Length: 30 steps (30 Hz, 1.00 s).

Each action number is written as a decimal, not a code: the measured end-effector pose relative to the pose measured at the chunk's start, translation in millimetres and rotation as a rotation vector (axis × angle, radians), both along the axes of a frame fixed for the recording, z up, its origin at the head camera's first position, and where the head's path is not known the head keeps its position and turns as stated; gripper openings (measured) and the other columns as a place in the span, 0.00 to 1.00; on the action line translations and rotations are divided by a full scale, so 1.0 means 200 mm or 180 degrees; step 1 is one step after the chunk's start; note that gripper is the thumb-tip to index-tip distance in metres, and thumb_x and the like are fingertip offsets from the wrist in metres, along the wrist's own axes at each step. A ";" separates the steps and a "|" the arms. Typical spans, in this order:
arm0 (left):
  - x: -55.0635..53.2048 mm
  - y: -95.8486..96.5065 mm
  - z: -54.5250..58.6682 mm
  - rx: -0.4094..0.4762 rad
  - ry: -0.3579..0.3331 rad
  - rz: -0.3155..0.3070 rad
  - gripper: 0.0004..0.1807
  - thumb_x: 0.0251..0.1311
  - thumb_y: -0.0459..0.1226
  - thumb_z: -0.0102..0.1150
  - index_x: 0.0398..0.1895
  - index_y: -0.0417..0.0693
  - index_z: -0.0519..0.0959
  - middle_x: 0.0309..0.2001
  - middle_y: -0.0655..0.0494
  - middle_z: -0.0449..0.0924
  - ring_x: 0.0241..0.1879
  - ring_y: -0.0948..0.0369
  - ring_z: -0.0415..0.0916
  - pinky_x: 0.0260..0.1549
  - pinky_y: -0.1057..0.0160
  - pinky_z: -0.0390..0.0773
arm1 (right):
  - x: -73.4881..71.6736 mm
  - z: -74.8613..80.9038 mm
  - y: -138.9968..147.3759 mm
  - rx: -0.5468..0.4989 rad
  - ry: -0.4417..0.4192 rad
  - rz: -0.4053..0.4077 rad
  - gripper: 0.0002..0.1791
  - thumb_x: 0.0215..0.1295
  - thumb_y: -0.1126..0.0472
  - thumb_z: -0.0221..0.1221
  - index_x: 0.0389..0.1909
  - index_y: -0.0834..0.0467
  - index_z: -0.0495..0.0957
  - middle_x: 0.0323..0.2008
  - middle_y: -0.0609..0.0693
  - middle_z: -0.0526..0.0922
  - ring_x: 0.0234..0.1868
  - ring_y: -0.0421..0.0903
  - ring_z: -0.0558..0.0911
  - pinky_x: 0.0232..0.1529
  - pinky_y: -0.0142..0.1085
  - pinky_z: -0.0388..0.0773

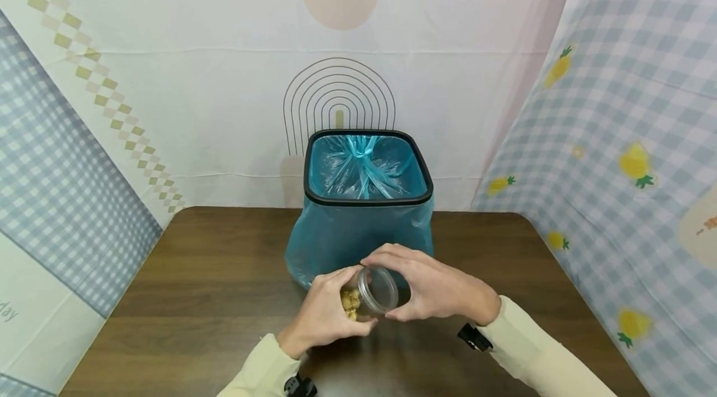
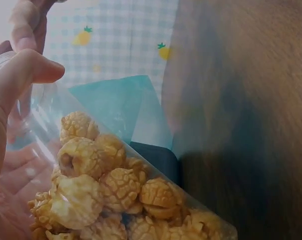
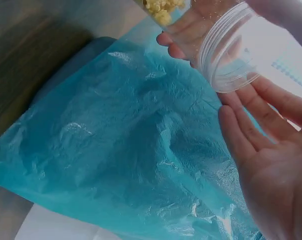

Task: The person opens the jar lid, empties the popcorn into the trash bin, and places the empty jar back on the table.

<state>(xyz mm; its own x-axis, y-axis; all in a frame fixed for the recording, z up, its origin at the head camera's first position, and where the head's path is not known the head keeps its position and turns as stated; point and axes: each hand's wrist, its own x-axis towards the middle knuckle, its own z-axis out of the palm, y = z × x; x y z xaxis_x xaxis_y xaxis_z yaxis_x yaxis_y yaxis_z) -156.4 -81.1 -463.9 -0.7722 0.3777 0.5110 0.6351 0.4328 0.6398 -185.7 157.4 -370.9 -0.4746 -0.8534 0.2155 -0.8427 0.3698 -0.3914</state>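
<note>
Inspection finds a clear jar (image 1: 379, 291) in both hands, well tilted, its mouth end toward the right, just in front of the bin (image 1: 370, 201) on the table (image 1: 213, 272); whether it touches the tabletop cannot be told. Progress, in my judgement, is partial: the jar is in hand, yet the popcorn (image 1: 350, 302) remains inside, gathered toward the base, and none is visible in the bin, where blue plastic (image 1: 363, 151) is bunched within the black rim. No separate lid can be made out; I cannot certify that the mouth is bare. The left hand (image 1: 325, 310) curls round the jar's body, thumb on the near side. The right hand (image 1: 431, 285) arches over the mouth end, gripping the rim between fingertips and thumb, spread to its width. Both forearms reach inward from the near edge, wrists apart.
</note>
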 end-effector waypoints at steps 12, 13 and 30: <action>0.00 -0.02 0.01 -0.0151 0.0011 0.0181 0.40 0.36 0.46 0.87 0.58 0.51 0.81 0.47 0.62 0.87 0.40 0.68 0.84 0.41 0.67 0.87 | 0.02 0.02 0.00 0.0087 -0.0356 -0.0905 0.41 0.61 0.33 0.71 0.66 0.57 0.78 0.55 0.48 0.85 0.56 0.45 0.84 0.57 0.46 0.86; 0.00 -0.02 0.01 -0.0161 0.0018 0.0196 0.40 0.36 0.46 0.88 0.58 0.51 0.81 0.46 0.62 0.87 0.40 0.67 0.84 0.41 0.67 0.87 | 0.02 0.02 -0.01 0.0087 -0.0352 -0.0987 0.39 0.61 0.32 0.70 0.62 0.57 0.81 0.51 0.47 0.86 0.52 0.44 0.85 0.54 0.44 0.86; 0.01 -0.02 0.02 -0.0291 0.0015 0.0202 0.42 0.37 0.46 0.87 0.61 0.48 0.80 0.47 0.59 0.87 0.40 0.63 0.85 0.41 0.66 0.87 | 0.01 0.00 -0.02 0.0066 -0.0573 -0.0878 0.31 0.62 0.34 0.70 0.54 0.53 0.83 0.44 0.41 0.86 0.44 0.37 0.85 0.50 0.40 0.87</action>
<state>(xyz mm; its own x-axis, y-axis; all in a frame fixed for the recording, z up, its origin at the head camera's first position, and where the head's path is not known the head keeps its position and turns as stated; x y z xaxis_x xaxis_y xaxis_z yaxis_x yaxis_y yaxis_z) -154.9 -85.4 -459.1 -0.7937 0.3733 0.4803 0.6075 0.5287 0.5929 -183.7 152.6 -371.8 -0.7174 -0.6907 0.0911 -0.6276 0.5839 -0.5150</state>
